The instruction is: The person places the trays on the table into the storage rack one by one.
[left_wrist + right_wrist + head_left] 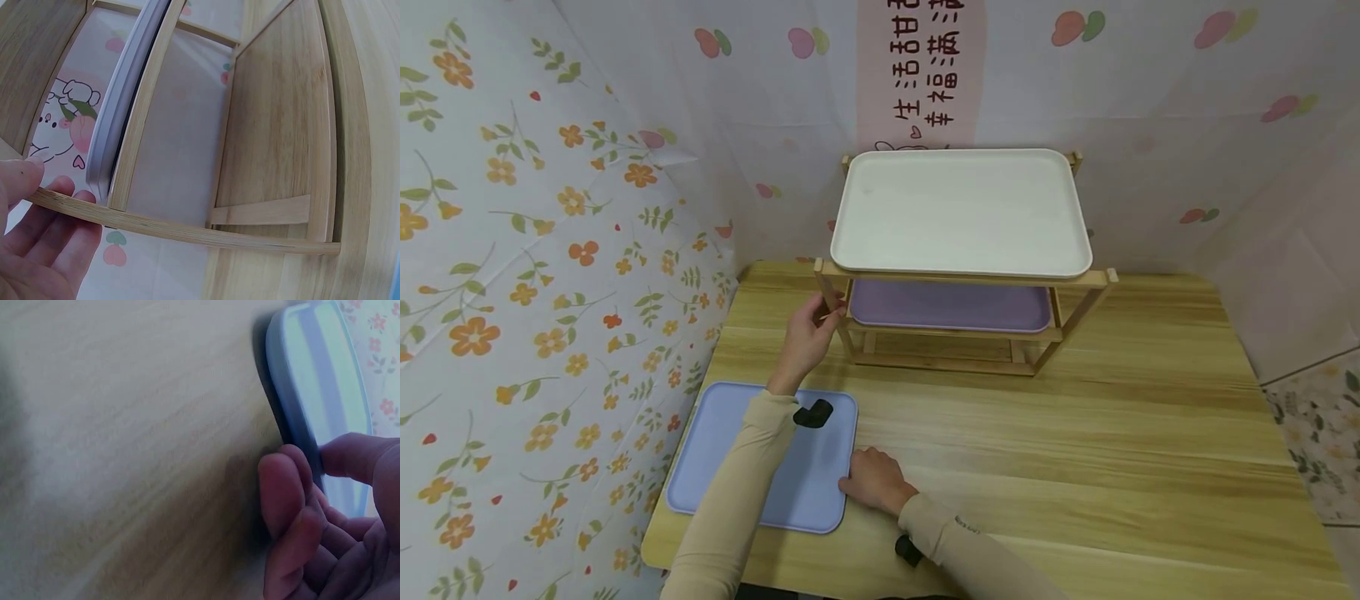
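A wooden two-tier rack [943, 364] stands at the back of the table. My left hand [808, 337] holds its front left post [206, 234], with the thumb on one side and fingers curled round the other in the left wrist view. A white tray [962, 212] lies on the upper tier, and a purple tray [951, 304] on the lower one. On the table at the left lies a light blue tray [808, 492]. My right hand [876, 481] pinches its right edge, the thumb on the rim and the curled fingers beside it, as the right wrist view shows.
The wooden table [1150, 433] extends to the right of the rack and the blue tray. A flowered cloth [572, 275] hangs along the left side. Behind the rack is a printed backdrop [775, 108] with fruit shapes and writing.
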`<state>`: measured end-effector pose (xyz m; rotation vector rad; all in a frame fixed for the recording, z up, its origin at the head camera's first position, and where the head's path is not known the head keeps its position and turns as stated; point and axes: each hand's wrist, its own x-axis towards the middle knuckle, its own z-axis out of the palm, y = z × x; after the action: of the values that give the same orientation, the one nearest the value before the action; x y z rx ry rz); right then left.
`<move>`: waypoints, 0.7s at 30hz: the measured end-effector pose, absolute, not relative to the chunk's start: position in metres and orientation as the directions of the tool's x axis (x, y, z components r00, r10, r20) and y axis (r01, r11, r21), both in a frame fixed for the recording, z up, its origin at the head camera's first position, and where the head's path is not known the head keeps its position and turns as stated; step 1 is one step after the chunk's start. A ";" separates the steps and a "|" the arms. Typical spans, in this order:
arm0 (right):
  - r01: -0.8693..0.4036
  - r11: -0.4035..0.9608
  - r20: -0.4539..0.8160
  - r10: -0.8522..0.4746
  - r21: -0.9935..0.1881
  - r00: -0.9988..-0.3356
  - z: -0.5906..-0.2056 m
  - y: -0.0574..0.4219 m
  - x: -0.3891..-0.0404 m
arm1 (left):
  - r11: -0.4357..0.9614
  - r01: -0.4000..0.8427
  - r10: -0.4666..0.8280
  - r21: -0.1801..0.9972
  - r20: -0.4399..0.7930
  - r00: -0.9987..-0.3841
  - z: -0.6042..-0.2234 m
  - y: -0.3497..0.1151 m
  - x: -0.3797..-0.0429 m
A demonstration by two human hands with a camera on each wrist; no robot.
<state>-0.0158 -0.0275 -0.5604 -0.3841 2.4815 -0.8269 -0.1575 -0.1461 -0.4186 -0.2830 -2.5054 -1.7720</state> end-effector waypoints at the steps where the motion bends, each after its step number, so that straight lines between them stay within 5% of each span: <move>1: -0.091 0.770 -0.370 -0.402 -0.631 -0.838 -0.561 -0.028 -0.015 | 0.323 0.183 0.114 0.928 0.154 -0.981 -0.419 -0.146 -0.158; 21: 0.319 0.528 -0.537 -0.331 -0.787 -0.776 -0.564 -0.020 -0.011 | 0.319 0.182 0.122 0.930 0.150 -0.981 -0.418 -0.147 -0.157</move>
<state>-0.0106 -0.0200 -0.5639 -0.0093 2.1075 -1.2675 -0.1573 -0.1466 -0.4184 -0.2893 -2.5087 -1.7794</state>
